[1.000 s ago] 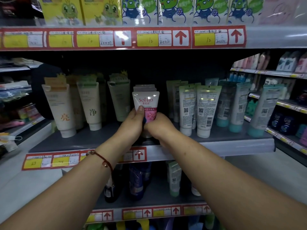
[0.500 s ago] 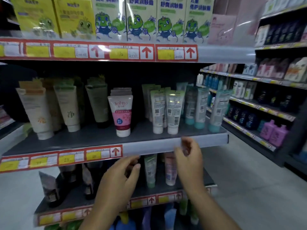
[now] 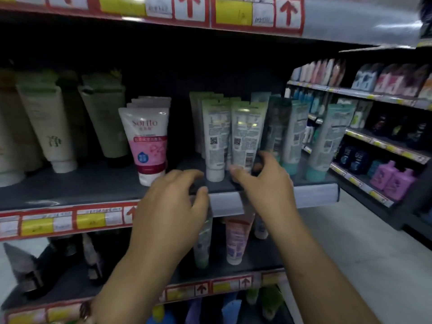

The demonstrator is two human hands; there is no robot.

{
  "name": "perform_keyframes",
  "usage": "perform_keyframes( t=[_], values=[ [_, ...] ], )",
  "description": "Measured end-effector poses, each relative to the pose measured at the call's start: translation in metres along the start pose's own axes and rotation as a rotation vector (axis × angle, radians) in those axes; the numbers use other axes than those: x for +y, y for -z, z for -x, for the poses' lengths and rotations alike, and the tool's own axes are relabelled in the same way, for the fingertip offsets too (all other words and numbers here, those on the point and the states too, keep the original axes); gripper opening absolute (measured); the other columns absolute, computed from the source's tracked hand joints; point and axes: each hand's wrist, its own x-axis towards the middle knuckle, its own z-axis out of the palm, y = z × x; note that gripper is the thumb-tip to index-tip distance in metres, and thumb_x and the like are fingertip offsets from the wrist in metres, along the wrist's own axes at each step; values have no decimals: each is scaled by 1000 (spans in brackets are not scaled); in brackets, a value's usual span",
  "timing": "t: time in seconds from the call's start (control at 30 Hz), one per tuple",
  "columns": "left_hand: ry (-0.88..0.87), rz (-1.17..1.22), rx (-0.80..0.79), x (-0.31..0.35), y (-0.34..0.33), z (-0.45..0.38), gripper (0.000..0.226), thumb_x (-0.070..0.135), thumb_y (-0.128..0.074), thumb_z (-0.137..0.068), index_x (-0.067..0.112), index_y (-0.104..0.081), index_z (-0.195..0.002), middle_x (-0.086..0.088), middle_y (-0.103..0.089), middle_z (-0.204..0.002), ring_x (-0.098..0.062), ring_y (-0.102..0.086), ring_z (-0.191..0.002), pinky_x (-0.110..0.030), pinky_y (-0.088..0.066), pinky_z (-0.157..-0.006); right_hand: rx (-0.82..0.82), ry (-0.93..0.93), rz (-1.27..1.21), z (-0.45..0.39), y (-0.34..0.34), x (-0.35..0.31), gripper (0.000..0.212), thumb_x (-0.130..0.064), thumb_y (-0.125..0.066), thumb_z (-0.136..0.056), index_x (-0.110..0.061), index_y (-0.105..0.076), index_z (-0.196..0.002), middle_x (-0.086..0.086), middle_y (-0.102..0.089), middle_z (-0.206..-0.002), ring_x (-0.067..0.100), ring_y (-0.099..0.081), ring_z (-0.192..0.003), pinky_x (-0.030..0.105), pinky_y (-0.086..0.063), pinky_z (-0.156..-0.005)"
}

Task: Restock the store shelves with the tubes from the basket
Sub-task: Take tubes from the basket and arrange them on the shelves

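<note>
Your left hand [image 3: 174, 206] hovers at centre frame over the shelf [image 3: 315, 196] edge, fingers loosely curled, holding nothing. Your right hand [image 3: 264, 181], just right of it, reaches with curled fingers to the base of a white tube [image 3: 245, 134]; whether it grips is unclear. The pink tube [image 3: 147, 141] stands upright left of centre.

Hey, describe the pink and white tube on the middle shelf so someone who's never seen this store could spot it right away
Start at the grey middle shelf, the one whose front edge carries red and yellow price tags. Near its middle, left of the pale green-topped tubes turned barcode side out, stands the pink and white tube, cap down. It alone has a pink lower half with a blue droplet badge and pink lettering on white above.
</note>
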Motion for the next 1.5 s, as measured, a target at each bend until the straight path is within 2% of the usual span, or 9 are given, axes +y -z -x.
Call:
perform_keyframes(
  t=[0.17,0.37,0.5,0.63,0.87,1.07,1.23,1.37,1.5],
  values=[
    [9,-40,-72,1,-5,-2,26,40,-56,-92,33,-66,-115,19,-63,-108,-8,-53,-101,-28,-44,-81,106,146,-67,12,-1,12,28,-55,-68,-78,-36,-61,-97,-16,-61,-87,15,-57,-94,43,-52,-82],
    [136,359,-145,19,12,-2,42,69,-53,-77,53,-54,-116,36,-58,-110,9,-55,-106,-27,-49,-87,179,450,-146,36,8,-10,32,-41,-74,-76,-31,-61,-104,-23,-58,-93,6,-54,-95,38,-45,-90],
    [346,664,-80,30,13,-1,43,64,-69,-62,46,-52,-97,23,-68,-90,19,-59,-79,-21,-47,-68,67,607,-144,55,1,-28,33,-15,-76,-71,-25,-62,-100,-17,-60,-95,6,-56,-92,38,-43,-94],
    [404,784,-34,23,19,-6,28,26,-70,-85,39,-50,-98,9,-70,-91,5,-65,-78,-32,-51,-73,-268,383,-87,46,13,-26,59,-42,-70,-76,-37,-47,-130,-22,-53,-120,-1,-46,-116,26,-39,-99],
    [342,875,-53,25,15,-6,23,37,-69,-85,39,-52,-101,19,-68,-92,3,-66,-81,-28,-48,-71,-89,116,89,20,-19,-34,65,-63,-58,-81,-27,-44,-133,-8,-59,-124,16,-52,-117,38,-37,-101],
    [315,967,-42,28,14,-9,25,42,-65,-79,38,-62,-103,31,-69,-94,11,-65,-86,-21,-46,-73,-14,101,271,12,-38,-34,45,-63,-52,-84,-26,-53,-108,-6,-62,-104,20,-53,-101,36,-32,-87],
    [323,1033,-41,19,15,-11,34,44,-74,-65,33,-69,-97,14,-75,-91,1,-70,-84,-26,-47,-73,82,168,94,19,-34,-29,35,-64,-57,-79,-31,-52,-90,-13,-58,-87,12,-51,-90,32,-35,-82],
    [376,1183,-20,7,14,-16,36,47,-68,-55,34,-77,-88,-2,-77,-94,-24,-73,-92,-38,-51,-73,-67,155,-203,34,-18,-22,41,-63,-58,-73,-31,-56,-98,-10,-63,-88,12,-54,-94,39,-49,-81],
    [321,1335,-98,13,24,-8,32,46,-62,-68,23,-78,-83,-8,-77,-97,-22,-75,-84,-37,-56,-66,-208,204,-300,48,-7,-20,39,-58,-56,-74,-38,-57,-107,-8,-65,-95,19,-59,-99,43,-52,-80]
  ],
)
